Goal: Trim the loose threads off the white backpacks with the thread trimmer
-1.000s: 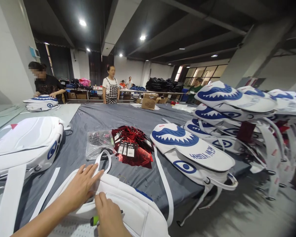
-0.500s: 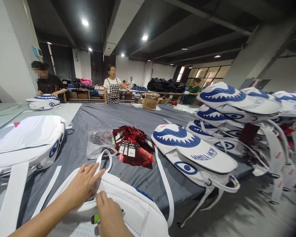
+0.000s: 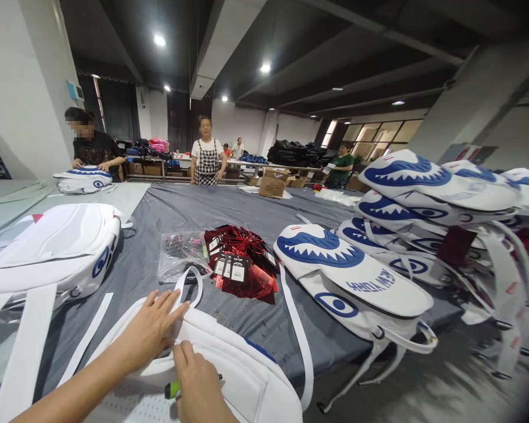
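A white backpack [image 3: 229, 352] lies in front of me at the bottom, its perforated back panel and a strap facing up. My left hand [image 3: 152, 329] rests across its top edge, fingers stretched out beside the white carry loop [image 3: 197, 288]. Close by, my right hand [image 3: 198, 376] is closed around a small tool with a green end [image 3: 172, 389] and a dark tip; its exact kind is hidden by the hand. Just beyond the loop lie a clear plastic bag [image 3: 170, 249] and a heap of red-and-black hang tags [image 3: 242, 264].
Another white backpack [image 3: 352, 264] with a blue shark mouth lies to the right, before a stack of similar backpacks [image 3: 436, 182]. One more backpack [image 3: 79, 235] is at left. Across the grey-covered table [image 3: 180, 202] stand co-workers and a cardboard box [image 3: 272, 185].
The view has shifted slightly, moving the surroundings a little to the right. My hands keep nearly the same position on the backpack. A co-worker across the table has lowered an outstretched arm.
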The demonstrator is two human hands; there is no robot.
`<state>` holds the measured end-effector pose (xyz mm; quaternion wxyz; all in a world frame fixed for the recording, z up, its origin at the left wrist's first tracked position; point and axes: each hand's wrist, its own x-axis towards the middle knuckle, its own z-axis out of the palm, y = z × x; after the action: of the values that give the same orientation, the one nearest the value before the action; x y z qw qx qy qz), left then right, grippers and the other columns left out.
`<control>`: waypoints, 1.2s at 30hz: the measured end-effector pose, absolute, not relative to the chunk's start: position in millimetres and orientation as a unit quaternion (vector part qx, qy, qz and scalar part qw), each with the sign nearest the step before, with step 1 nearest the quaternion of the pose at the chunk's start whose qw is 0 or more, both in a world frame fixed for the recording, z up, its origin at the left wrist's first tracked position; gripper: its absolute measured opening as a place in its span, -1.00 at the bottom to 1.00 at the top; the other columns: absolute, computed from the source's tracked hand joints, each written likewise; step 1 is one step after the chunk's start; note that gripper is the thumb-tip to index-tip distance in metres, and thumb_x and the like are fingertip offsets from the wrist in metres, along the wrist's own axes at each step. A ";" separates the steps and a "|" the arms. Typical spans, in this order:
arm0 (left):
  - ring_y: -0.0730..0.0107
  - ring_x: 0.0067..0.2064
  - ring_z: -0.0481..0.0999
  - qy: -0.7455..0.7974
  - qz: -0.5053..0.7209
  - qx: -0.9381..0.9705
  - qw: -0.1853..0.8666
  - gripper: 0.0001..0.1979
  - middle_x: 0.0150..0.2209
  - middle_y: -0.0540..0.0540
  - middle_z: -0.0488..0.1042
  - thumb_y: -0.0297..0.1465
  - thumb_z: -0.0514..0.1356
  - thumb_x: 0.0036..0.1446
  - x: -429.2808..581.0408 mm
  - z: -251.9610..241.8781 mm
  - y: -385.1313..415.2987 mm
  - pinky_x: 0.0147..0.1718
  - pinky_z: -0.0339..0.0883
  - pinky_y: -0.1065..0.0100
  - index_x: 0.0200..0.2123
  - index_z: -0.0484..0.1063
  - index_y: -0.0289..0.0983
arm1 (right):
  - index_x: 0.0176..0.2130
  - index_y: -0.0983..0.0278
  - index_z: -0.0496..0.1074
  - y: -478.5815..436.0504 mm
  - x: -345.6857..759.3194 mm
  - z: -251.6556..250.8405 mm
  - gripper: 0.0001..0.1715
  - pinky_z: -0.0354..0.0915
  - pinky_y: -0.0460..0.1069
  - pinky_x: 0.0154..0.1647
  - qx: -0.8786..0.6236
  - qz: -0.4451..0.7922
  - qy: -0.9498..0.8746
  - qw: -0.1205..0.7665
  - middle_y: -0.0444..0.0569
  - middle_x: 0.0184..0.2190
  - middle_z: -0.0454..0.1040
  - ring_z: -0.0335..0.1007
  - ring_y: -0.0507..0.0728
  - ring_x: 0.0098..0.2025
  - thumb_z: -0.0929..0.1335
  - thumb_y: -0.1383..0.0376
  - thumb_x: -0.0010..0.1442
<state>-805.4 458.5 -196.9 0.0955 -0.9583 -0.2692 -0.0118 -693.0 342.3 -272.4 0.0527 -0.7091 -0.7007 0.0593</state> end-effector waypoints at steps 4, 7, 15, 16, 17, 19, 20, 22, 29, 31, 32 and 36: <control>-0.02 0.36 0.17 -0.272 -0.011 -0.956 0.104 -0.19 0.39 -0.27 0.07 -0.47 0.28 0.06 -804.6 -192.4 455.8 0.29 0.04 -0.15 0.35 0.10 -0.04 | 0.14 0.20 0.18 339.0 -692.9 -267.9 -0.09 0.45 0.14 -0.35 -0.708 0.059 -0.701 0.062 0.07 -0.01 0.37 0.49 0.32 -0.22 0.48 0.49 -0.18; -0.01 0.36 0.18 -0.276 -0.007 -0.955 0.106 -0.22 0.38 -0.25 0.10 -0.46 0.27 0.07 -803.0 -186.3 453.0 0.29 0.07 -0.12 0.34 0.13 -0.04 | 0.15 0.21 0.17 337.4 -693.2 -263.2 -0.09 0.47 0.16 -0.34 -0.705 0.059 -0.704 0.067 0.07 -0.01 0.37 0.48 0.32 -0.20 0.51 0.45 -0.15; -0.05 0.32 0.24 -0.233 -0.067 -0.962 0.129 -0.27 0.35 -0.22 0.17 -0.53 0.18 0.07 -811.5 -209.5 466.1 0.25 0.12 -0.14 0.31 0.20 -0.02 | 0.13 0.29 0.15 334.5 -694.2 -251.9 -0.09 0.48 0.13 -0.40 -0.694 0.055 -0.716 0.044 0.07 -0.04 0.36 0.48 0.26 -0.25 0.55 0.19 -0.10; -0.08 0.31 0.26 -0.222 -0.081 -0.962 0.137 -0.30 0.34 -0.25 0.19 -0.53 0.17 0.08 -812.7 -214.5 470.5 0.23 0.13 -0.16 0.31 0.22 -0.05 | 0.11 0.28 0.15 334.7 -693.7 -252.2 -0.13 0.48 0.12 -0.41 -0.690 0.049 -0.720 0.049 0.06 -0.06 0.36 0.48 0.25 -0.26 0.54 0.15 -0.07; -0.11 0.29 0.28 -0.212 -0.092 -0.962 0.144 -0.33 0.33 -0.27 0.20 -0.51 0.15 0.09 -813.5 -218.5 474.6 0.21 0.14 -0.18 0.29 0.25 -0.07 | 0.09 0.28 0.16 334.9 -693.2 -252.9 -0.18 0.48 0.11 -0.42 -0.688 0.043 -0.722 0.056 0.04 -0.08 0.36 0.48 0.24 -0.26 0.53 0.12 -0.04; -0.12 0.28 0.30 -0.193 -0.102 -0.964 0.155 -0.39 0.32 -0.27 0.23 -0.50 0.10 0.14 -814.5 -222.3 480.3 0.19 0.16 -0.18 0.27 0.30 -0.09 | 0.04 0.26 0.18 335.0 -692.8 -254.6 -0.26 0.47 0.09 -0.45 -0.691 0.030 -0.720 0.067 0.01 -0.12 0.36 0.47 0.21 -0.29 0.50 0.09 0.01; -0.10 0.27 0.31 -0.189 -0.103 -0.964 0.159 -0.41 0.31 -0.25 0.24 -0.50 0.08 0.16 -814.8 -222.5 481.5 0.19 0.17 -0.17 0.26 0.31 -0.09 | 0.03 0.27 0.18 334.7 -692.9 -255.3 -0.29 0.47 0.08 -0.47 -0.693 0.026 -0.718 0.069 0.00 -0.13 0.36 0.47 0.20 -0.31 0.50 0.09 0.02; -0.07 0.27 0.31 -0.185 -0.098 -0.963 0.169 -0.43 0.31 -0.23 0.26 -0.50 0.06 0.19 -815.4 -221.1 481.5 0.18 0.18 -0.14 0.26 0.31 -0.07 | 0.03 0.28 0.18 333.8 -693.4 -256.2 -0.29 0.46 0.08 -0.48 -0.692 0.013 -0.718 0.075 -0.01 -0.14 0.36 0.46 0.20 -0.32 0.49 0.09 0.02; -0.09 0.26 0.32 -0.189 -0.107 -0.957 0.193 -0.40 0.32 -0.30 0.23 -0.51 0.08 0.17 -816.7 -223.9 479.9 0.17 0.15 -0.15 0.28 0.28 -0.09 | 0.02 0.28 0.19 332.7 -692.4 -255.4 -0.23 0.47 0.08 -0.49 -0.678 0.003 -0.730 0.086 -0.03 -0.14 0.36 0.46 0.19 -0.33 0.52 0.09 -0.06; -0.09 0.26 0.32 -0.184 -0.115 -0.956 0.196 -0.40 0.32 -0.31 0.23 -0.51 0.08 0.17 -816.6 -225.5 481.0 0.17 0.16 -0.14 0.28 0.28 -0.10 | 0.02 0.29 0.19 332.3 -691.8 -254.6 -0.25 0.46 0.06 -0.48 -0.679 0.003 -0.730 0.079 -0.02 -0.14 0.35 0.46 0.18 -0.32 0.51 0.10 -0.03; -0.09 0.25 0.32 -0.178 -0.116 -0.957 0.196 -0.40 0.32 -0.32 0.22 -0.51 0.09 0.16 -816.4 -226.0 481.9 0.16 0.16 -0.14 0.28 0.28 -0.10 | 0.03 0.28 0.18 332.1 -691.6 -254.3 -0.26 0.45 0.06 -0.48 -0.682 0.005 -0.728 0.076 -0.02 -0.14 0.35 0.46 0.18 -0.32 0.51 0.11 -0.01; -0.13 0.25 0.33 -0.175 -0.113 -0.961 0.185 -0.38 0.31 -0.34 0.22 -0.49 0.12 0.12 -814.3 -224.5 483.5 0.14 0.18 -0.17 0.27 0.30 -0.11 | 0.05 0.28 0.18 332.6 -692.0 -253.0 -0.25 0.44 0.06 -0.48 -0.685 0.016 -0.724 0.081 -0.02 -0.13 0.35 0.46 0.19 -0.32 0.51 0.10 -0.01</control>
<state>-814.3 483.5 -224.5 0.1846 -0.9605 -0.1752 -0.1126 -692.0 332.6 -253.0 0.0809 -0.6850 -0.7238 0.0161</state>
